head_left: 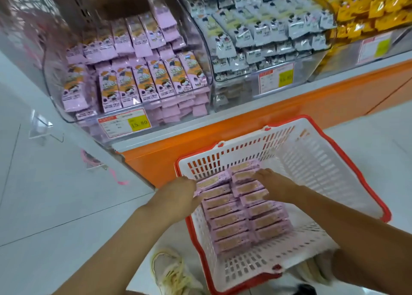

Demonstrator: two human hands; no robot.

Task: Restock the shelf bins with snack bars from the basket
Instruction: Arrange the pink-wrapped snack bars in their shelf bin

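Left grip point(178, 194) curls round the near ends of the topmost pink snack bars point(231, 227), which lie in two neat rows along the left side of the white, red-rimmed basket point(312, 161) on the floor point(55, 205). Right grip point(270, 183) lies on the right row with its fingers bent down; I cannot tell whether it has hold. Above, the clear shelf bin point(58, 107) holds matching pink bars.

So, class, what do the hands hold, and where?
Pink snack bars in the basket: left hand grips the left column's outer ends; right hand lies on the right column, grip unclear.
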